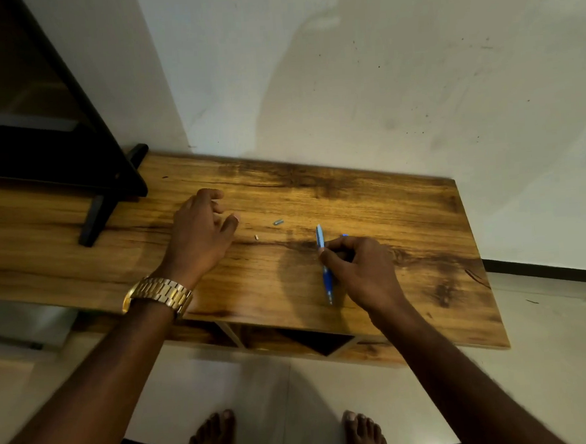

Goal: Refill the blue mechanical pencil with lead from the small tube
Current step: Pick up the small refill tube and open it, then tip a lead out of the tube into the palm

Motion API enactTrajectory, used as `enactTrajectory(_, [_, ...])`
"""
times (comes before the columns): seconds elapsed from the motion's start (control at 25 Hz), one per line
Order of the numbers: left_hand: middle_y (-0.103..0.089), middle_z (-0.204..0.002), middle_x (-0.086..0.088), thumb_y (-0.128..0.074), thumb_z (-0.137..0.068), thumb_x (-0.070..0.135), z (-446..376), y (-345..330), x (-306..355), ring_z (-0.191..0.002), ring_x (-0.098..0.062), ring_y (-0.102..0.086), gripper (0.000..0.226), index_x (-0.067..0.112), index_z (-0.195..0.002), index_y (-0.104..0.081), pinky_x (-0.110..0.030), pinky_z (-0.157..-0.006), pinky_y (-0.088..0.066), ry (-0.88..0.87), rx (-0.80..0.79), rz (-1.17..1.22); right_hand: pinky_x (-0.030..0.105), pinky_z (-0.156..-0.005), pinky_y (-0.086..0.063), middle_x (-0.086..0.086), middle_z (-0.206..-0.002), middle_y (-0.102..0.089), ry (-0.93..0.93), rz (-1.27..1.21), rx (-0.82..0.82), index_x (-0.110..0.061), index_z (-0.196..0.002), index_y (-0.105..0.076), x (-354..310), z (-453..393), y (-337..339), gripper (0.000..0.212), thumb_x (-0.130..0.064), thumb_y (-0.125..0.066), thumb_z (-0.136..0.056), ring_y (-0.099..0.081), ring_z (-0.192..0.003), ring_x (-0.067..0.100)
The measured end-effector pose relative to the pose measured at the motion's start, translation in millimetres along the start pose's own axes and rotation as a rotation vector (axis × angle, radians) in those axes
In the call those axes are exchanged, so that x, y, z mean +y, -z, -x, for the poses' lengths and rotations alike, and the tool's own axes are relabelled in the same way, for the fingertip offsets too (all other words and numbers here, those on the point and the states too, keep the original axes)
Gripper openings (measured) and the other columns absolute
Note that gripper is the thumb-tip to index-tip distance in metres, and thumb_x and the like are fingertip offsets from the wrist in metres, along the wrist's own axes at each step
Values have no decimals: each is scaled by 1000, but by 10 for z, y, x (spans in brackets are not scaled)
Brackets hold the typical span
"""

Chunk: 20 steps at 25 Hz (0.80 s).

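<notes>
The blue mechanical pencil lies on the wooden table, its length running toward and away from me. My right hand pinches it near the middle between thumb and fingers. A bit of blue shows just behind that hand; I cannot tell what it is. A small grey metal piece and a tiny pale piece lie loose on the table between my hands. My left hand rests on the table to the left with fingers loosely curled, holding nothing.
A black stand with angled legs occupies the table's left end. A white wall runs along the back edge. The table's front edge is near my bare feet on the tiled floor. An open shelf sits below the tabletop.
</notes>
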State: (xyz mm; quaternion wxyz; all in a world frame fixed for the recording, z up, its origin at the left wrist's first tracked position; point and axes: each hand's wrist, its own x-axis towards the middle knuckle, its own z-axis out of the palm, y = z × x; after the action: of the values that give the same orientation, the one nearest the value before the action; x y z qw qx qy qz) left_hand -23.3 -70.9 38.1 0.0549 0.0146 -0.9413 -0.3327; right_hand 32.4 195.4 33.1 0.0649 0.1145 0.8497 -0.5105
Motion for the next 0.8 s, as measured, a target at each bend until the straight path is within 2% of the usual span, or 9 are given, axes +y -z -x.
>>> enactTrajectory(0.12, [-31,-172,-10,-67,-90,68,233,2,-170,-156,-30,-32,101,17,-167,-26,-44,-120,-37,-50,-206,-188,15,-62,-61,-8,-78,-81,13,66,-13,-20,-108,-81,-16,-85,-236,12,-27,-84,-97,-78,-67,0])
enactTrajectory(0.2, [4,-182,-5,-50,-80,90,304,-76,-277,-168,-28,0,129,17,-173,3,-50,-133,-12,-61,-342,-352,17,-64,-62,-10,-73,-78,58,144,6,-20,-103,-80,-28,-144,-358,12,-25,-87,-95,-75,-61,-1])
enactTrajectory(0.28, [21,-180,-5,-32,-77,98,318,-176,-335,-167,-24,16,134,16,-171,16,-49,-135,2,-83,-390,-437,23,-70,-65,-8,-73,-77,82,191,41,-22,-95,-77,-39,-199,-426,14,-25,-90,-92,-76,-67,2])
enactTrajectory(0.4, [22,-180,-7,-15,-82,99,372,-285,-385,-167,-25,16,127,12,-171,14,-52,-136,0,-158,-356,-487,41,-80,-68,3,-86,-79,88,212,72,-18,-95,-73,-20,-254,-480,24,-28,-93,-88,-79,-81,19])
enactTrajectory(0.52, [20,-180,-8,-12,-85,97,407,-296,-405,-168,-25,14,123,12,-171,11,-51,-136,0,-167,-322,-509,43,-77,-68,4,-90,-79,110,248,64,-17,-101,-72,-24,-242,-489,32,-35,-94,-87,-78,-81,21])
enactTrajectory(0.6, [22,-180,-9,-12,-85,96,396,-280,-375,-167,-26,17,123,12,-171,13,-51,-136,1,-154,-346,-507,31,-70,-65,-2,-93,-79,131,286,89,-18,-107,-74,-36,-270,-391,33,-41,-91,-89,-78,-79,16])
enactTrajectory(0.72, [25,-179,-9,-26,-89,91,363,-225,-304,-167,-27,19,120,12,-171,13,-51,-135,4,-133,-406,-480,1,-67,-40,-2,-80,-76,162,360,260,-17,-107,-79,-6,-366,5,26,-40,-86,-95,-77,-78,14])
enactTrajectory(0.76, [22,-180,-9,-33,-92,88,349,-190,-275,-167,-27,18,118,12,-172,10,-51,-135,3,-126,-427,-468,0,-66,-37,-3,-75,-74,171,390,294,-14,-106,-80,38,-376,144,25,-36,-85,-95,-77,-78,17])
enactTrajectory(0.8, [17,-181,-9,-41,-95,83,331,-153,-243,-168,-29,13,113,13,-172,4,-52,-135,-1,-121,-441,-454,6,-66,-39,-2,-74,-72,163,418,299,-10,-107,-81,94,-369,248,26,-33,-86,-95,-77,-79,20])
